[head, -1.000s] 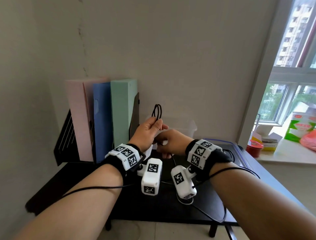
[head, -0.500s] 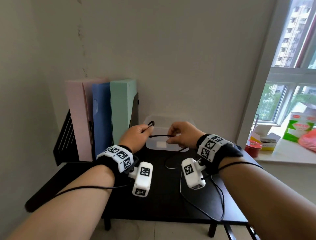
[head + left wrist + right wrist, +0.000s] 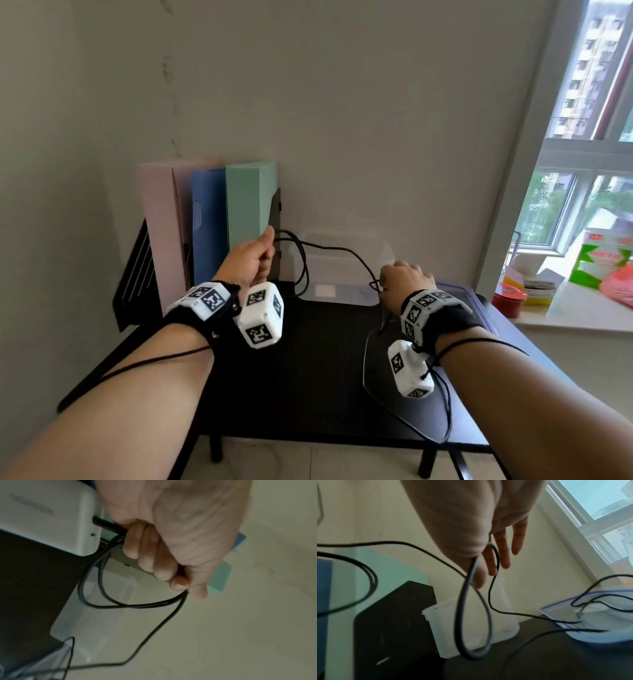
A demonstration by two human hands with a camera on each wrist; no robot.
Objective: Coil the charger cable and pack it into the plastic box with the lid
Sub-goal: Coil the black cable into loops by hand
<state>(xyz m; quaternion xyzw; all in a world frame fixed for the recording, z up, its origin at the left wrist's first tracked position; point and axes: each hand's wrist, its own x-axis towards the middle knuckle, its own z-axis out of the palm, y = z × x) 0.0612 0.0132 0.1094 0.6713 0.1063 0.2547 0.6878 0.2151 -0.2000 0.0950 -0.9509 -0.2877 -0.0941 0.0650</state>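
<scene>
My left hand (image 3: 253, 257) is raised in front of the green folder, its fingers (image 3: 150, 555) curled round a few loops of the black charger cable (image 3: 120, 605). From there the cable (image 3: 325, 246) arcs right over the clear plastic box (image 3: 335, 274) to my right hand (image 3: 404, 281). In the right wrist view the cable (image 3: 458, 615) passes between the thumb and forefinger of my right hand (image 3: 496, 555), the other fingers fairly straight, and slack hangs in a loop before the box (image 3: 505, 622). The blue-rimmed lid (image 3: 459, 291) lies flat to the right of the box.
Pink, blue and green folders (image 3: 212, 233) stand in a black rack at the back left of the black table (image 3: 308, 377). A windowsill to the right holds a red-lidded jar (image 3: 508, 301) and cartons. Thin black sensor wires run along both forearms.
My hands have drawn apart: the left rose toward the folders with the loops, the right went right toward the lid, and the cable between them is now a long arc.
</scene>
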